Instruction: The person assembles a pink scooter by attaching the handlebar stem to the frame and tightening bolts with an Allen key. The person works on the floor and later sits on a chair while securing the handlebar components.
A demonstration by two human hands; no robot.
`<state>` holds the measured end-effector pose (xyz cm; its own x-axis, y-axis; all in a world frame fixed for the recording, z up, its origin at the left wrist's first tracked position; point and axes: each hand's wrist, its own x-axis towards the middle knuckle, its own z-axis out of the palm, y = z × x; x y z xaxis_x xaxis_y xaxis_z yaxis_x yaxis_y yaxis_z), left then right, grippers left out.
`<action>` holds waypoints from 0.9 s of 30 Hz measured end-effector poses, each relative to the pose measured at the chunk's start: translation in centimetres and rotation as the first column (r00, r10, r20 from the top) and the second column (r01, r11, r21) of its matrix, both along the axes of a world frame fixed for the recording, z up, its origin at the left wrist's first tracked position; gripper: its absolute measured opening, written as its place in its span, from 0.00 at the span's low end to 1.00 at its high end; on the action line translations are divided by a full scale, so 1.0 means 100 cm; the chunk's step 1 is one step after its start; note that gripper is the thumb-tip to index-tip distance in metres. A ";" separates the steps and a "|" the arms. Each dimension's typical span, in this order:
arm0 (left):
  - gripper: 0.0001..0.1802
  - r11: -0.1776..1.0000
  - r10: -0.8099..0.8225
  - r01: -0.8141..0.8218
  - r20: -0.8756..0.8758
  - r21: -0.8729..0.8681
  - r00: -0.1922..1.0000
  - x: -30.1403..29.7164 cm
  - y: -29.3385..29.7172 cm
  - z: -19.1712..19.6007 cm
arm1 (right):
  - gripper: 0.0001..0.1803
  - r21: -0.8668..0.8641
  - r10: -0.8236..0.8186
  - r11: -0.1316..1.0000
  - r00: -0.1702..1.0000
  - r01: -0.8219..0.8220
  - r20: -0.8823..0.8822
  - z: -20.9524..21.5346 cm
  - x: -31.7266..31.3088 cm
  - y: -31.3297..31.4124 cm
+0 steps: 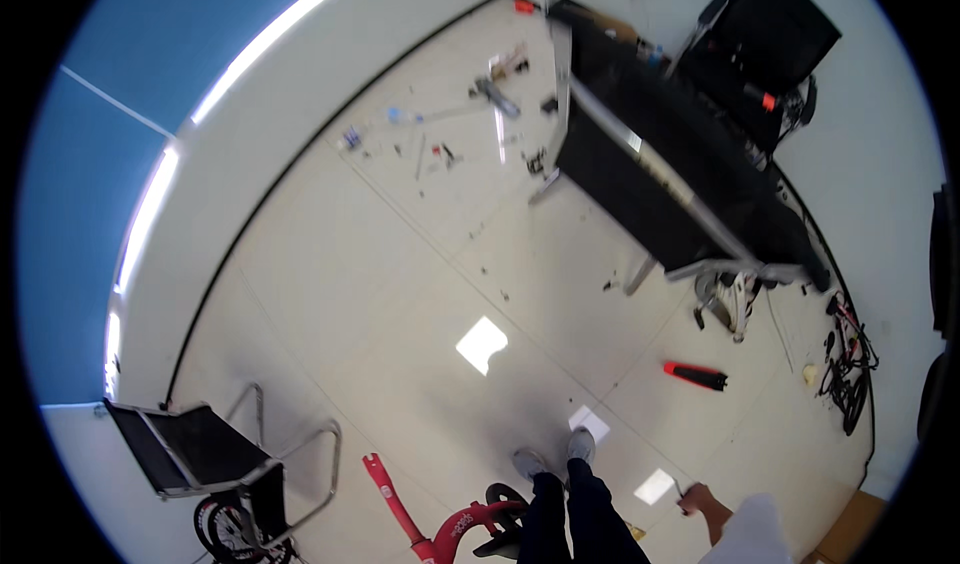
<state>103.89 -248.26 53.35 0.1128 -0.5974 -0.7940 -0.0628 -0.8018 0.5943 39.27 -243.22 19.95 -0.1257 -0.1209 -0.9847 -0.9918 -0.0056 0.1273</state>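
My right hand [697,501] is low in the view, to the right of my legs, its fingers curled. A thin dark piece sticks out of it, too small to name. My left hand is out of view. Left of my legs a red bicycle frame [398,497] comes up from the lower edge, with a dark wheel or tyre part [508,496] beside it. Ahead and to the right, a red and black bicycle fender-like piece [697,375] lies on the floor, well apart from my hand.
A black chair [200,449] stands at left, with small wheels [228,529] under it. A black bench [640,199] crosses the far right, beside a black office chair [765,39]. Scattered tools and small parts [440,152] lie far ahead. Bicycle parts [850,364] lean along the right wall.
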 end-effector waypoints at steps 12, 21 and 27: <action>0.13 0.982 -0.010 -0.021 0.167 0.185 0.986 0.090 -0.307 0.052 | 0.09 -0.397 -0.953 0.112 0.211 0.911 0.217 0.142 0.081 -0.253; 0.11 0.995 -0.094 0.091 -0.071 -0.042 0.993 0.176 -0.644 0.078 | 0.09 -0.569 -0.895 -0.431 -0.249 0.701 0.371 0.217 0.123 -0.363; 0.17 0.957 -0.257 0.258 0.025 -0.134 0.966 0.172 -0.868 0.060 | 0.11 -0.726 -0.829 -0.534 -0.437 0.434 0.349 0.237 0.257 -0.370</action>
